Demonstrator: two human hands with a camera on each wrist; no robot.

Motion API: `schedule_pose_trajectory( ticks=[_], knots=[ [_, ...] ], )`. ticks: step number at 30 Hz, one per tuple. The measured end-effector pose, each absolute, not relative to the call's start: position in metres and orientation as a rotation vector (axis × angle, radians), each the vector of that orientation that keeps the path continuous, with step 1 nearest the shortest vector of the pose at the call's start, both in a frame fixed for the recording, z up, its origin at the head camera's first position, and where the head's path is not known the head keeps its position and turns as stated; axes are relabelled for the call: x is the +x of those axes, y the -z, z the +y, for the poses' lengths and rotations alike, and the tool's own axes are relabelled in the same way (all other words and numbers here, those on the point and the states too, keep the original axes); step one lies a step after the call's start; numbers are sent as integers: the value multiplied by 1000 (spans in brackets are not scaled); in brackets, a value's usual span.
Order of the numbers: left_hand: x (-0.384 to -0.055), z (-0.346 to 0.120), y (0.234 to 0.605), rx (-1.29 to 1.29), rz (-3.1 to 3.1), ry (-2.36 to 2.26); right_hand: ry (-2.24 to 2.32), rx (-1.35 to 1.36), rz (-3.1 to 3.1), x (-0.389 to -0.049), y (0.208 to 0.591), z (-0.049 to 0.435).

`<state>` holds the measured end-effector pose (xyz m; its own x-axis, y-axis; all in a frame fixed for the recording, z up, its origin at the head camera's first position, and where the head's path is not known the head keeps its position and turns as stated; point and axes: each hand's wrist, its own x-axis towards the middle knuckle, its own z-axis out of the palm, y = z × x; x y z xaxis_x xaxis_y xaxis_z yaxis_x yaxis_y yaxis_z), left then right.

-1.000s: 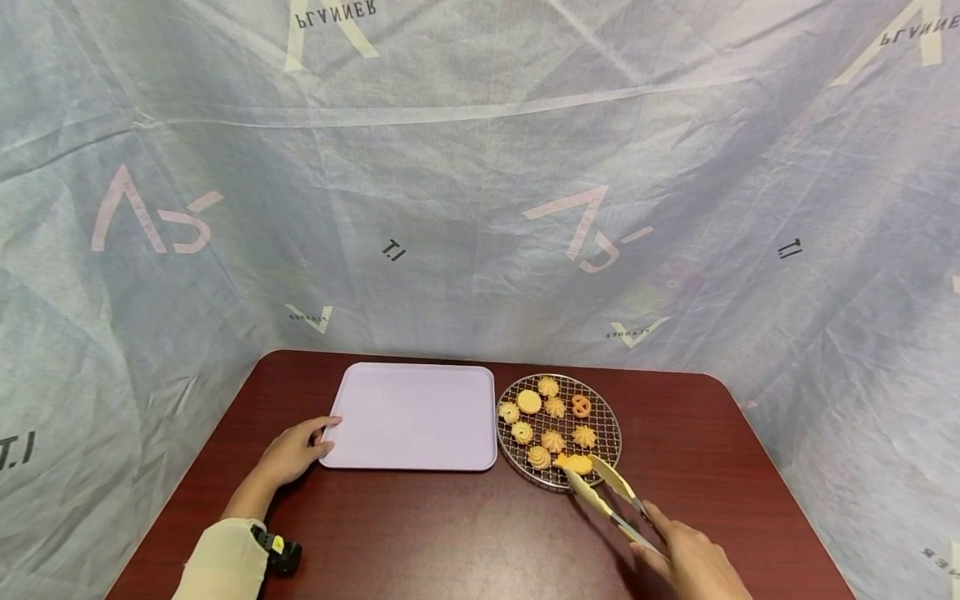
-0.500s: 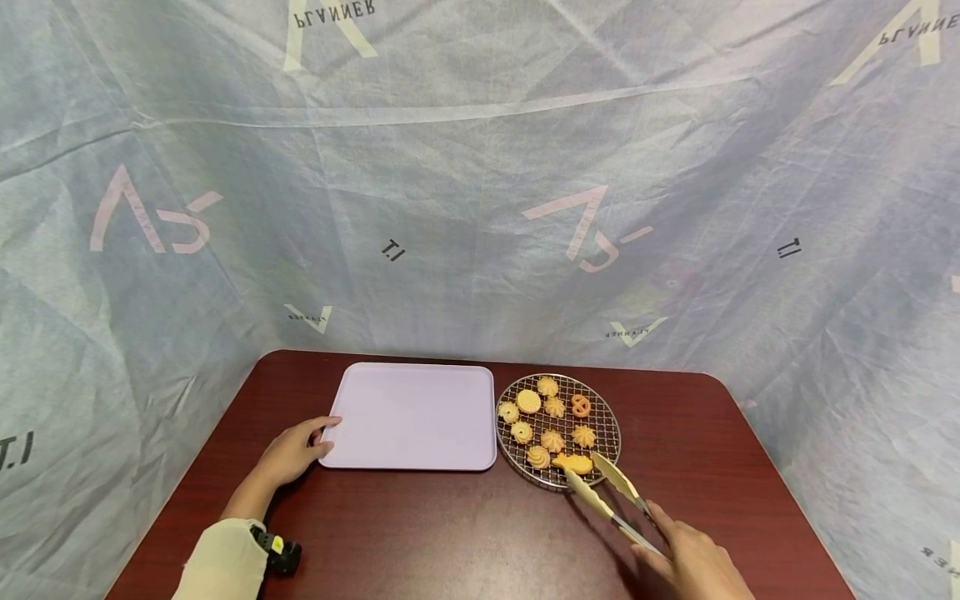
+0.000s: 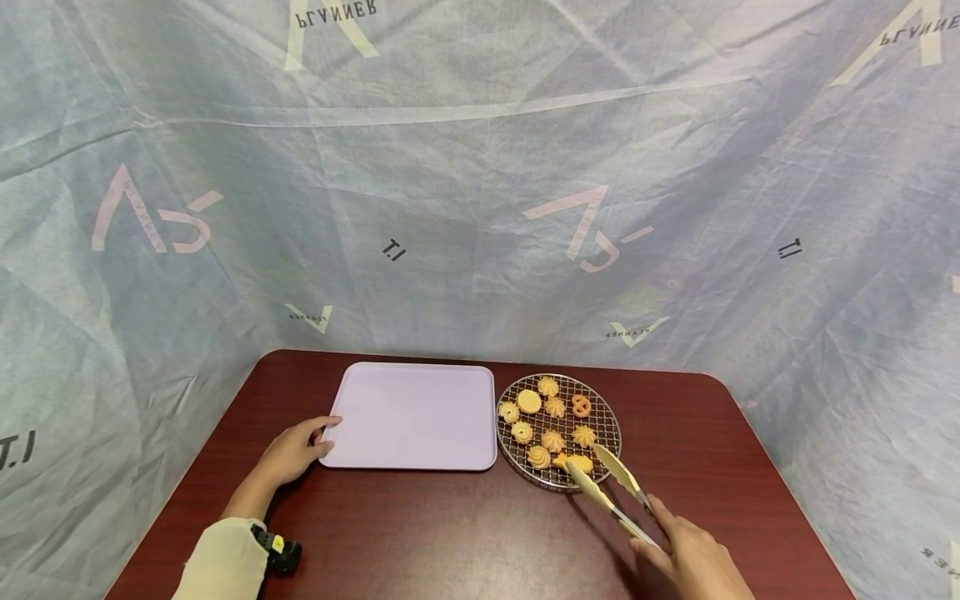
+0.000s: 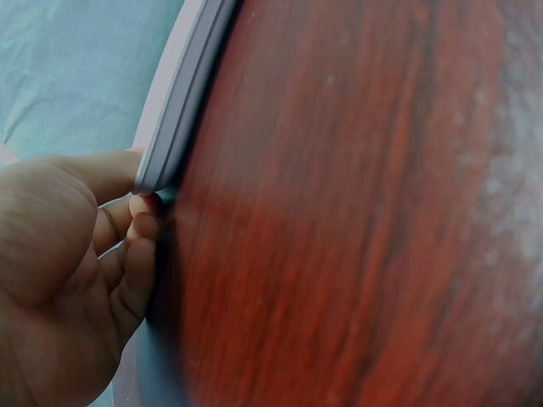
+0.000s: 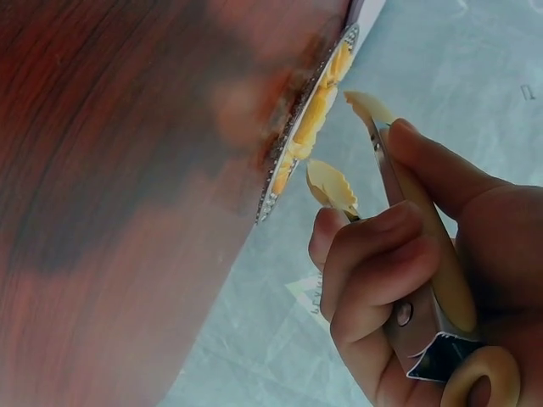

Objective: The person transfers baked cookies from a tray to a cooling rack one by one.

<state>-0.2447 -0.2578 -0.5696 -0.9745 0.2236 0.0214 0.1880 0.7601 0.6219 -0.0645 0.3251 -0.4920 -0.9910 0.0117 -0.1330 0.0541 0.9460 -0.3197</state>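
In the head view my left hand (image 3: 291,454) grips the left edge of a pale lilac tray (image 3: 412,417). The left wrist view shows the thumb over the tray's rim (image 4: 174,110) and curled fingers under it. At lower right my right hand (image 3: 693,554) holds tongs (image 3: 626,492) with cream-coloured tips. The tongs stand spread at the near side of a round wire rack (image 3: 611,417), over a yellow elongated cookie (image 3: 577,463); whether they touch it I cannot tell. In the right wrist view the fingers wrap round the tongs (image 5: 424,229).
Several piped cookies (image 3: 538,457), a round cookie (image 3: 528,402) and a pretzel-shaped one (image 3: 581,406) lie on the rack. Tray and rack sit side by side on a dark red wooden table (image 3: 420,533). Grey printed cloth (image 3: 480,208) hangs behind and at both sides.
The tongs' tips have shifted slightly up in the head view, off the yellow cookie's sides. The left hand, tray and rack have stayed in place.
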Motion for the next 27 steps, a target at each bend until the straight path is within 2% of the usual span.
schedule_pose_trajectory(
  ticks=[9,27],
  knots=[
    [-245,-257,568,337,2894,-1015,551,85,3041,-66,493,329],
    [-246,-259,571,341,2896,-1009,718,-47,3272,-68,510,344]
  ],
)
